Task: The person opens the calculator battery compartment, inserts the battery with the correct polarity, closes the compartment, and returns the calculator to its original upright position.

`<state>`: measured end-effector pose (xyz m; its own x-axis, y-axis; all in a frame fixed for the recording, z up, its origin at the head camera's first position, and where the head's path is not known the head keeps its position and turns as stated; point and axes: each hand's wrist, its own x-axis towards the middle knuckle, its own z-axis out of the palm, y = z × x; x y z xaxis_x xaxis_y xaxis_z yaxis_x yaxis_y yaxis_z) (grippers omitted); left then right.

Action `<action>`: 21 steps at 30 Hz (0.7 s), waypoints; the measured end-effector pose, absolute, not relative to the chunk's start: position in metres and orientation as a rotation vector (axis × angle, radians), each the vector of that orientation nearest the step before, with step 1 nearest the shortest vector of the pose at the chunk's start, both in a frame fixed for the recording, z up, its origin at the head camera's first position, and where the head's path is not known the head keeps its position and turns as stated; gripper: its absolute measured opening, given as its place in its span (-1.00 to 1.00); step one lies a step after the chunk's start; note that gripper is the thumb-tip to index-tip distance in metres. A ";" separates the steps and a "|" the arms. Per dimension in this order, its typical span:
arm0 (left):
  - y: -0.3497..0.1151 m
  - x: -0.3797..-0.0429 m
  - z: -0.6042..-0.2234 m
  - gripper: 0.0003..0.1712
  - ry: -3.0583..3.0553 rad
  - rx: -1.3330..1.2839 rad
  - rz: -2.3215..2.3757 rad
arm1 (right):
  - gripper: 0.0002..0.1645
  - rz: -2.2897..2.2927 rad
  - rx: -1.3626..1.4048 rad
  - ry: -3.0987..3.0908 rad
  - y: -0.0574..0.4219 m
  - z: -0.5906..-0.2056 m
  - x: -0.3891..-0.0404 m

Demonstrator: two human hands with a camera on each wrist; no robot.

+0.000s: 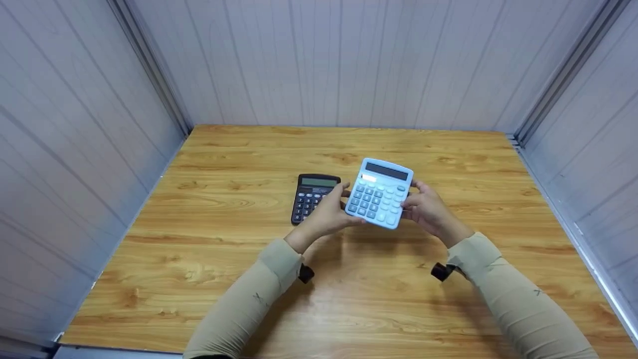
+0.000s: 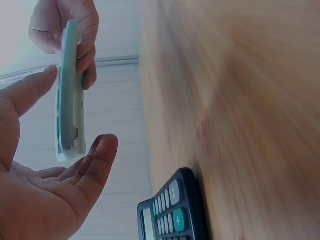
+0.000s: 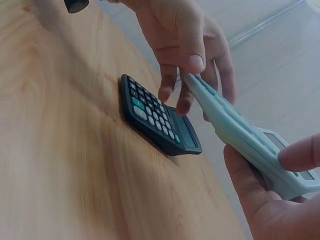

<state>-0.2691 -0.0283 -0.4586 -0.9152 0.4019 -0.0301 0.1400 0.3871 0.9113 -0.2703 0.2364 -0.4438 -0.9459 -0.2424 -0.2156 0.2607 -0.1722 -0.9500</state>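
A light blue calculator (image 1: 379, 193) is held up over the table, keys facing the head camera and tilted slightly. My right hand (image 1: 428, 209) pinches its right side, thumb on the face and fingers (image 3: 245, 180) behind. At the lower left corner is my left hand (image 1: 326, 214), its thumb tip (image 3: 195, 62) right at the edge. In the left wrist view its other fingers (image 2: 102, 160) are spread, with a gap between them and the calculator's back. A black calculator (image 1: 309, 194) lies on the table behind the left hand, which hides part of its keypad.
The wood-grain table (image 1: 199, 269) is bounded by pale panel walls (image 1: 319, 65) at the back and both sides. A small black wrist-worn device (image 1: 306, 273) sticks out under the left sleeve, and a similar device (image 1: 441, 271) beside the right sleeve.
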 end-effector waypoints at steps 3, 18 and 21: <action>-0.025 -0.270 -0.458 0.13 2.408 0.443 1.497 | -0.13 -2.151 0.063 1.800 0.239 -0.445 -0.273; -0.005 -0.275 -0.466 -0.08 2.510 0.317 1.426 | -0.12 -2.023 0.098 1.919 0.250 -0.450 -0.286; -0.002 -0.277 -0.469 -0.14 2.526 0.331 1.434 | -0.11 -1.974 0.109 1.980 0.251 -0.454 -0.289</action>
<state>-0.2768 -0.0020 -0.4691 -0.9511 0.2992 -0.0772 0.0871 0.4993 0.8621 -0.2889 0.2509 -0.4535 -0.9386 -0.1838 -0.2919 0.2914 0.0307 -0.9561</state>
